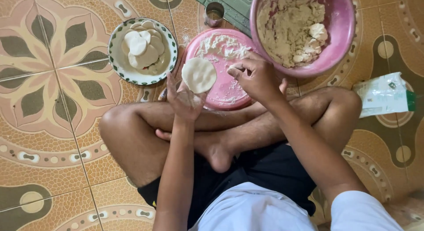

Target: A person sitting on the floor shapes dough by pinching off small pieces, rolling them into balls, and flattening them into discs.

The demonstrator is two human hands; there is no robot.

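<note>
a pink bowl (pixel 342 32) is seen upper right, a pink plate (pixel 229 90) at centre, a green-patterned white dish (pixel 115 59) upper left, orange floral floor tiles (pixel 53 125) throughout.

This is looking like a home, with food being made on the floor. Patterned floor tiles (pixel 57 138) in orange, cream and olive are spreading everywhere. A person is sitting cross-legged, with a pink basin (pixel 342 32) of dough far right, a floured pink plate (pixel 229 87), a patterned bowl (pixel 115 59) of flat rounds far left, and a steel cup (pixel 214 13).
</note>
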